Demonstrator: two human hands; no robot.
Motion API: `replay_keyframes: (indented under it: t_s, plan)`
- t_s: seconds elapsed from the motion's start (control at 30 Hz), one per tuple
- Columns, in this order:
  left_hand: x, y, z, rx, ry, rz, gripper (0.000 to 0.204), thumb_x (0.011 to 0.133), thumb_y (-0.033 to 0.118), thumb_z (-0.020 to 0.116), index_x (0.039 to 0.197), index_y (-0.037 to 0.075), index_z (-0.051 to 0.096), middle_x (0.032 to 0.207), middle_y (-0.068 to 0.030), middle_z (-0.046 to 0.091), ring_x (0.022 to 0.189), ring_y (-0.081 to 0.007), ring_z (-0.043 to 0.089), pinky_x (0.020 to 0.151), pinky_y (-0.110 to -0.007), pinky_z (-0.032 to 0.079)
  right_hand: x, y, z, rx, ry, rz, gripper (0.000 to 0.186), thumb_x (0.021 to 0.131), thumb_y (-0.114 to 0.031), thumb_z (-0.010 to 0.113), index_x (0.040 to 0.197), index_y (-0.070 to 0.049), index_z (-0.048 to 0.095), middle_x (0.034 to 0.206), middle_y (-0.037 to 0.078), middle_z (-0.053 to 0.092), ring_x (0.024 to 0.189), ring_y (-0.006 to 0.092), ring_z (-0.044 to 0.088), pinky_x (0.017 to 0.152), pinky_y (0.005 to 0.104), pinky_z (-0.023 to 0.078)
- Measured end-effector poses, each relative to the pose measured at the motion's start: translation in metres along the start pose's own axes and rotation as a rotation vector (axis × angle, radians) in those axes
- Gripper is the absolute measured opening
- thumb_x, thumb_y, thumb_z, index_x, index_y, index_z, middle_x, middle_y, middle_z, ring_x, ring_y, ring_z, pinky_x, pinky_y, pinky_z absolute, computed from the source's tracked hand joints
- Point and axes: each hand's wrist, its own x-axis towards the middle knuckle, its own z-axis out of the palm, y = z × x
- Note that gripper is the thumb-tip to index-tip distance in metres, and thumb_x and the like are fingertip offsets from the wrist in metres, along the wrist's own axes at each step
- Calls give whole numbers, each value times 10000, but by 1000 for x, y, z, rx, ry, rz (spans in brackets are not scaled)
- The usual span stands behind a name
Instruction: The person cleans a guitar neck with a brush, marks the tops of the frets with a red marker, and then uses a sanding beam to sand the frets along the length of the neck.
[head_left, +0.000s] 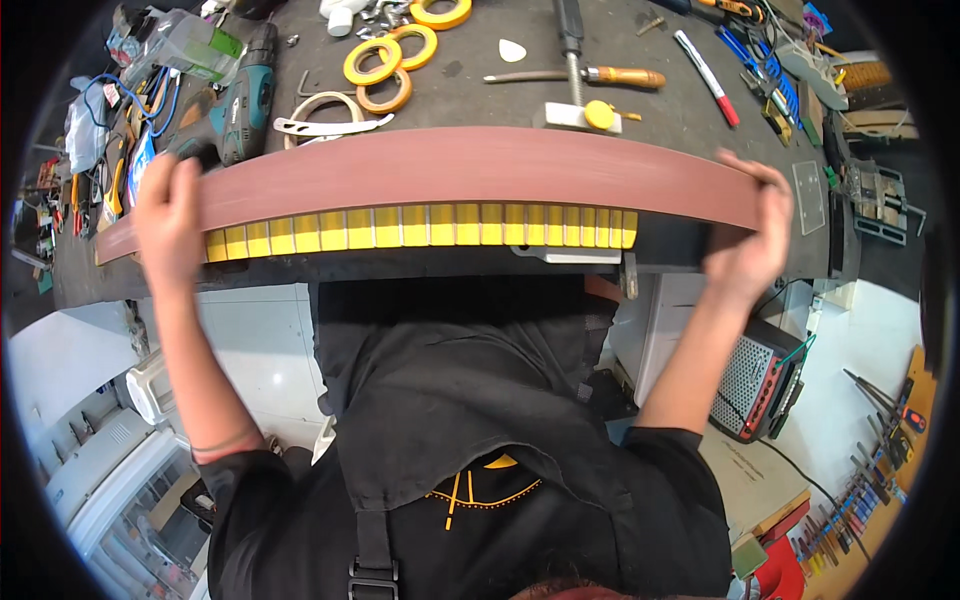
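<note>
A long reddish-brown strip of sandpaper point(450, 170) spans the near side of the bench in front of me. My left hand point(170, 225) is closed round its left part, slightly blurred, and the strip's end sticks out beyond it. At the other end, my right hand point(752, 225) grips the strip with the fingers over the far edge. Just on the near side of the strip lies a guitar neck point(440, 227), its fretboard covered in yellow tape between the metal frets. The strip hides the neck's far edge; whether they touch I cannot tell.
Behind the strip are a cordless drill point(252, 100), yellow tape rolls point(372, 62), a clamp point(572, 40), a wooden-handled tool point(625, 77) and a red-capped marker point(706, 80). Several tools crowd both bench ends. An amplifier point(755, 385) stands below right.
</note>
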Motion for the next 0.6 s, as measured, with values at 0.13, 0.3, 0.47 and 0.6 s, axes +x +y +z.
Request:
replay_keyframes:
  t_s: [0.13,0.3,0.47,0.6]
  plan:
    - [-3,-65,-58,64,-1,-87,299,1046,156,635,879,-29,470,828,-31,430,793,-168,442,761,-319,412,-18,5,42,-79,-132,24,336,1080,-202,506,1282,44,614,1195,237,724,1185,342,692,1068,447,512]
    - [-4,88,47,149,-107,166,316,1048,171,616,872,-44,467,846,-164,486,839,-343,502,807,-415,444,51,-19,-87,-35,225,-12,346,1069,-185,506,1305,39,625,1119,168,706,1169,412,691,1082,531,520]
    - [1,-44,-38,67,-38,-66,253,1054,175,628,969,-51,556,875,-75,545,829,-184,504,805,-323,448,-3,15,27,16,2,5,333,1078,-172,524,1298,51,635,1162,191,720,1180,338,692,1072,438,515]
    - [-5,-59,-30,42,-37,-84,240,1040,168,639,1037,-71,627,1003,-106,651,928,-207,602,883,-319,473,-3,9,28,-169,-70,-30,367,1098,-176,486,1348,62,612,1205,207,712,1199,322,684,1083,416,506]
